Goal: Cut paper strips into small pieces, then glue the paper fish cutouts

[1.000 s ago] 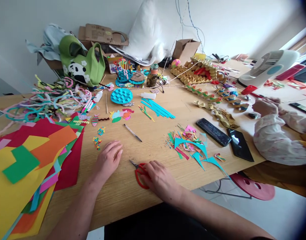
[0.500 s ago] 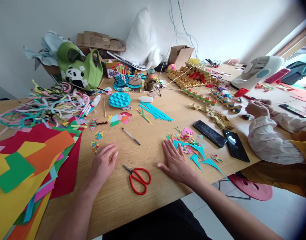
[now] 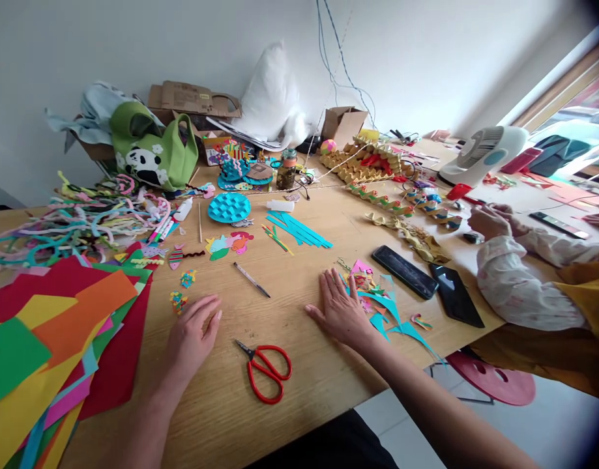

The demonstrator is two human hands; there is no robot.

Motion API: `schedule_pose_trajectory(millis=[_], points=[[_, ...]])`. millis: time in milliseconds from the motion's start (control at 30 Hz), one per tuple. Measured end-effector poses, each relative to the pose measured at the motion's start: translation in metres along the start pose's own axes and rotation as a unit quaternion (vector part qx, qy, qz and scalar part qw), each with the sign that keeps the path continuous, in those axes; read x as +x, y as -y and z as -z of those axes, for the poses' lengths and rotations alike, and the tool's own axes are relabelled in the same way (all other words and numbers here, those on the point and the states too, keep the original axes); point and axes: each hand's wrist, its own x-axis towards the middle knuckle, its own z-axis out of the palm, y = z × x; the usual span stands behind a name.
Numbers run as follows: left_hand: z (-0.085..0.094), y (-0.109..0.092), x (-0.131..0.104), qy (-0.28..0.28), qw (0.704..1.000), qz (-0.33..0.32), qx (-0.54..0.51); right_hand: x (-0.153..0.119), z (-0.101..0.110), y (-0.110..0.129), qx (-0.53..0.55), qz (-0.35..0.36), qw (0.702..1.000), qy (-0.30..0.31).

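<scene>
My right hand (image 3: 342,311) lies flat on the table with its fingers spread, against the left side of a heap of small paper scraps (image 3: 367,281). Larger blue paper offcuts (image 3: 384,301) stick out beyond it. My left hand (image 3: 194,332) rests empty on the table, fingers loosely bent and thumb apart, close to a small pile of yellow and orange paper bits (image 3: 177,301). Between the hands lie red-handled scissors (image 3: 264,371), touched by neither. Farther back is a pen (image 3: 251,281).
Coloured paper sheets (image 3: 64,326) and pipe cleaners (image 3: 84,218) cover the left side. Blue paper strips (image 3: 299,229), a blue woven disc (image 3: 229,207) and fish cut-outs (image 3: 229,245) lie behind. Two dark phones (image 3: 405,270) and a co-worker's hands (image 3: 492,221) are at right.
The view has shifted slightly, so the table sits lower in it. My right hand has slid a little right and away from me against the scraps. My left hand stays in place.
</scene>
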Motion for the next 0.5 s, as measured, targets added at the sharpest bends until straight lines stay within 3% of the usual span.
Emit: schedule_pose_trajectory(millis=[133, 267, 367, 500], points=[[-0.003, -0.001, -0.001, 0.010, 1.000, -0.014, 0.001, 0.021, -0.002, 0.007, 0.007, 0.024, 1.000, -0.010], [-0.001, 0.001, -0.001, -0.002, 1.000, -0.009, 0.007, 0.042, -0.007, 0.004, 0.003, -0.008, 1.000, -0.008], [0.001, 0.002, 0.000, -0.008, 1.000, 0.005, 0.007, 0.033, -0.006, -0.010, -0.023, -0.033, 0.999, -0.014], [0.001, -0.005, 0.001, 0.012, 1.000, 0.016, -0.004, 0.000, 0.002, -0.009, -0.006, 0.019, 0.999, -0.049]])
